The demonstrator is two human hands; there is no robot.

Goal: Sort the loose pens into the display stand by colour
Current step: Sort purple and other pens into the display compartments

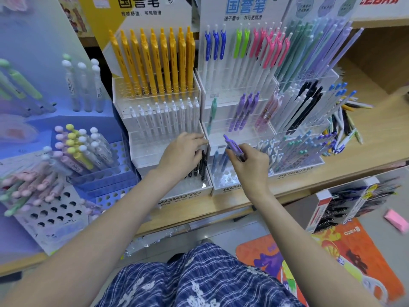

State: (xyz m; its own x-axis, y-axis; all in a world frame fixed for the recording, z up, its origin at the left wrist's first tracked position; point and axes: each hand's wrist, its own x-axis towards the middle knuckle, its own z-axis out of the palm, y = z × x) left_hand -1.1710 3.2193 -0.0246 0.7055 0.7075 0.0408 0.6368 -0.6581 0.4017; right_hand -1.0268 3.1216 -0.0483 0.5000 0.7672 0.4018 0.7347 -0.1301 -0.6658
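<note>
My right hand (251, 165) pinches a purple pen (232, 145), tilted up and to the left, in front of the lower tiers of the clear acrylic display stand (221, 189). A row of purple pens (243, 111) stands in the middle tier just above it. My left hand (183, 151) rests on the stand's divider, fingers curled over the edge beside several black pens (202, 162) in the bottom tier. A pile of loose pens (345, 129) lies on the shelf to the right of the stand.
Yellow pens (155, 60) and white pens (163, 120) fill the left stand. Pastel pens sit in a blue holder (106, 173) at far left. A box of pens (345, 207) and a pink eraser (396, 220) lie on the lower surface at right.
</note>
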